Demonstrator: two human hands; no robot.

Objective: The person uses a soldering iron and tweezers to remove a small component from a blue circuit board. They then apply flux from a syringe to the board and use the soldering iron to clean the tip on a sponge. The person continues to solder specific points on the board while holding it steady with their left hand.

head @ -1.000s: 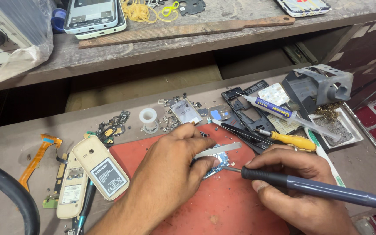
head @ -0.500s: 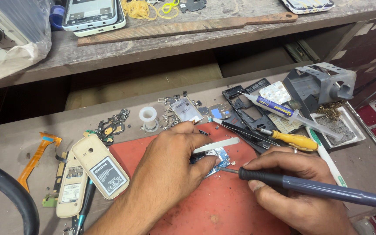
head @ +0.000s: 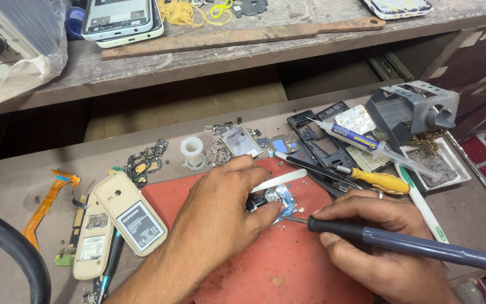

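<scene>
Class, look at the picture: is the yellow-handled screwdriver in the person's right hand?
No: the right hand holds a dark soldering iron, while the yellow-handled screwdriver lies on the bench beyond it.

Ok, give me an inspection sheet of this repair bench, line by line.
Surface: red mat on a grey bench.
Job's things: small circuit board; soldering iron, tip at the board.
Clutter: cream phone back, yellow screwdriver, syringe, white solder spool, loose phone parts.
Hands: left hand pins the board; right hand grips the iron.
Cables: orange flex ribbon; thick black cable.
Surroundings: wooden shelf with phones, grey iron stand.
</scene>
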